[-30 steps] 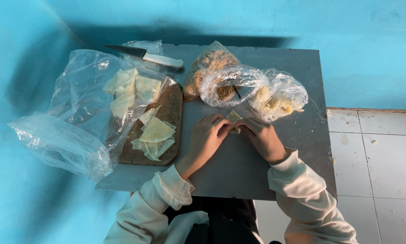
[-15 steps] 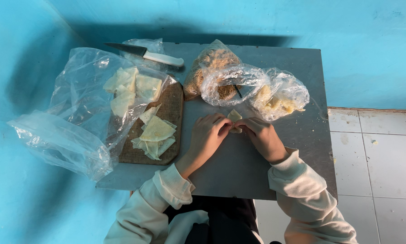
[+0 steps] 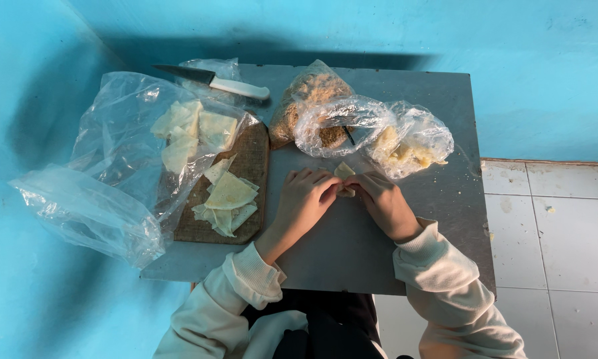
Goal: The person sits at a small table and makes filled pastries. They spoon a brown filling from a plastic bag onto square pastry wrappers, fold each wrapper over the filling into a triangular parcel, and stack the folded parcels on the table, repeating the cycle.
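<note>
Two hands meet over the grey table [image 3: 405, 100], the left hand [image 3: 307, 198] and right hand [image 3: 381, 201] both pinched shut on one small pastry wrapper [image 3: 344, 174]. It sits between their fingertips, its pale point rising away from the person, equally near to each hand. Left of the left hand lies a wooden board [image 3: 249, 159] with a stack of cut wrappers [image 3: 227, 198] and a big clear bag [image 3: 106, 179]. Beyond the fingertips sit bags of crumbs [image 3: 309, 93] and filling [image 3: 409, 143]; farther off, a white-handled knife [image 3: 212, 80].
</note>
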Motion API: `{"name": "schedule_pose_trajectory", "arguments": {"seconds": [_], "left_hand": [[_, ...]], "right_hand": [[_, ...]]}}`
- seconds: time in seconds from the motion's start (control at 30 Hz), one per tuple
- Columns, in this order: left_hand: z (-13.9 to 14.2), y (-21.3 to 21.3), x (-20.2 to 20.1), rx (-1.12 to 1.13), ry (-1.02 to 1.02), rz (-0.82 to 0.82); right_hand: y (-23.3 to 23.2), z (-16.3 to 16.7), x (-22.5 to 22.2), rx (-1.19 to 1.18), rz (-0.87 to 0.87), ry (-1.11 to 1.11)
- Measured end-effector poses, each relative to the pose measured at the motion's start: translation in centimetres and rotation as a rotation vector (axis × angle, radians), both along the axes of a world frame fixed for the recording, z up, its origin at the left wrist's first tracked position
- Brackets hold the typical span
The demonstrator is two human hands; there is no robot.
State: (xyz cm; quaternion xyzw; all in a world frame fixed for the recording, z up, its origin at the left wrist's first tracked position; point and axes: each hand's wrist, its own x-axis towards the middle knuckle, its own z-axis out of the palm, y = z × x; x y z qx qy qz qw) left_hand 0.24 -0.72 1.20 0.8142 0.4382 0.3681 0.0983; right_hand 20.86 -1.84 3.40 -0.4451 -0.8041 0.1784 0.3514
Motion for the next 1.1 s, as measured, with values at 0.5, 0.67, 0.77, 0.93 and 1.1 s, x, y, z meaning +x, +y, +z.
{"name": "schedule_pose_trajectory", "arguments": {"seconds": [0.5,0.67,0.77,0.93,1.1], "left_hand": [[-0.5,0.1,-0.4,0.030,0.146,-0.035],[-0.4,0.1,-0.6,0.054,0.157,-0.050],[-0.5,0.1,-0.6,0.070,0.167,-0.065],[-0.8,0.1,-0.7,0.068,0.213,-0.078],[-1.3,0.2,-0.6,0.089,0.200,-0.068]], "right_hand": [[0.5,-1.3,0.2,-0.128,-0.078,0.077],[0.5,-1.4,0.3,-0.121,-0.058,0.106],[0.4,-1.4,0.2,-0.142,-0.073,0.121],[0.4,-1.3,0.2,-0.174,-0.084,0.127],[0.4,-1.2,0.1,-0.141,-0.072,0.109]]}}
